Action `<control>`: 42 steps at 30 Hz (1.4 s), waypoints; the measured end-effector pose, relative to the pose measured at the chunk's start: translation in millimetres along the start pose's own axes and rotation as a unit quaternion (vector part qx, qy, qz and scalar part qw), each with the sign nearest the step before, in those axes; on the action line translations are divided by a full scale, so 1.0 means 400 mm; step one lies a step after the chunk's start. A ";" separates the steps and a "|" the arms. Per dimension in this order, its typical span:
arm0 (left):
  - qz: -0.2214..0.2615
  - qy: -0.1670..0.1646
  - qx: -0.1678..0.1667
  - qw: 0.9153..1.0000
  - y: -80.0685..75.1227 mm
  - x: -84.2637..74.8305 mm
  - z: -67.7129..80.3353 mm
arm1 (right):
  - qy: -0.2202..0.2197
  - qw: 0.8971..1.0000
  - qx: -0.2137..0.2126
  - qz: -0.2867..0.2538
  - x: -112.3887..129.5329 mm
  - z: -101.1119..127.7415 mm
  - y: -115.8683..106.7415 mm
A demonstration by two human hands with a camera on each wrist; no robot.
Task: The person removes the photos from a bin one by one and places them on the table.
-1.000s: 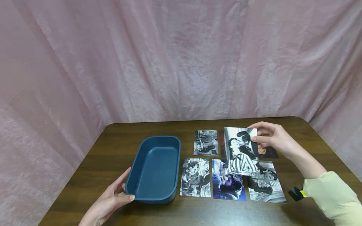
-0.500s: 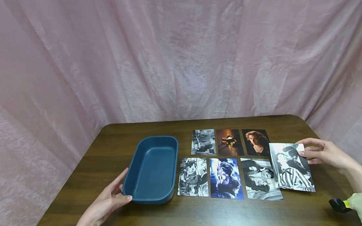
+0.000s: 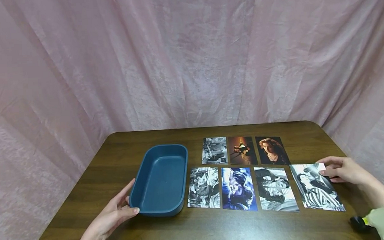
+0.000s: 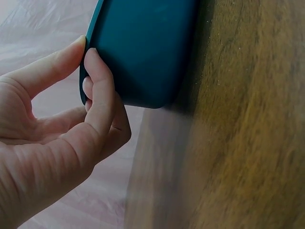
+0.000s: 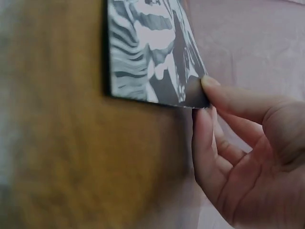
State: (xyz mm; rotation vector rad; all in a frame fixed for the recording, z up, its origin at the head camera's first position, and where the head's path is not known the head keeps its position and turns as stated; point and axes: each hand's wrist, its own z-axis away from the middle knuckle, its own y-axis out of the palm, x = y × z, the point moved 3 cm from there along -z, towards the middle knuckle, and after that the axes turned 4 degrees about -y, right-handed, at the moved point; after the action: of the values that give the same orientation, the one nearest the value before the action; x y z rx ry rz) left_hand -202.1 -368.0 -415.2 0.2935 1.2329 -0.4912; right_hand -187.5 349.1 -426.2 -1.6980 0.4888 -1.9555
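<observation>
My left hand (image 3: 109,214) grips the near left corner of a dark blue rectangular plastic tray (image 3: 164,184). In the left wrist view, the thumb and fingers pinch the rim of the tray (image 4: 143,52). At the right, my right hand (image 3: 347,170) pinches the right edge of a black-and-white photo card (image 3: 316,191) showing a couple, one in stripes. The right wrist view has the thumb on the picture side of the photo card (image 5: 147,52) and fingers beneath it. That card lies at the right end of the near row, low over the table, its gripped edge raised.
Left of the held card, the near row has a black-and-white card (image 3: 275,191), a blue-toned card (image 3: 239,190) and another black-and-white card (image 3: 204,188). Behind are a grey card (image 3: 214,151), an orange-brown card (image 3: 243,151) and a dark portrait card (image 3: 271,150). Pink curtain (image 3: 190,63) hangs behind the wooden table (image 3: 215,228).
My right hand has carried the striped photo card from above the other cards to the right, then down to the near row's end. The left hand has kept its grip on the tray.
</observation>
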 end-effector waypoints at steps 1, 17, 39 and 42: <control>-0.002 -0.001 0.000 1.000 0.000 -0.001 0.000 | 0.010 1.000 -0.005 0.012 0.000 0.000 0.002; -0.006 -0.012 -0.010 1.000 0.002 -0.006 -0.003 | 0.045 0.994 -0.037 0.089 0.020 -0.002 0.027; -0.024 -0.008 -0.010 1.000 0.001 -0.018 -0.002 | 0.046 0.994 -0.047 0.086 0.024 0.003 0.024; -0.026 -0.012 -0.010 1.000 0.000 -0.020 -0.004 | 0.047 0.994 -0.050 0.087 0.023 0.007 0.025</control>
State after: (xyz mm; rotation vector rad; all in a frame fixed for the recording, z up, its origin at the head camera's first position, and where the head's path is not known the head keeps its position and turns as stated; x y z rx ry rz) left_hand -205.3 -365.6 -408.2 0.2383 1.2236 -0.5260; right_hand -184.2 335.9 -424.0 -1.5704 0.7556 -1.9195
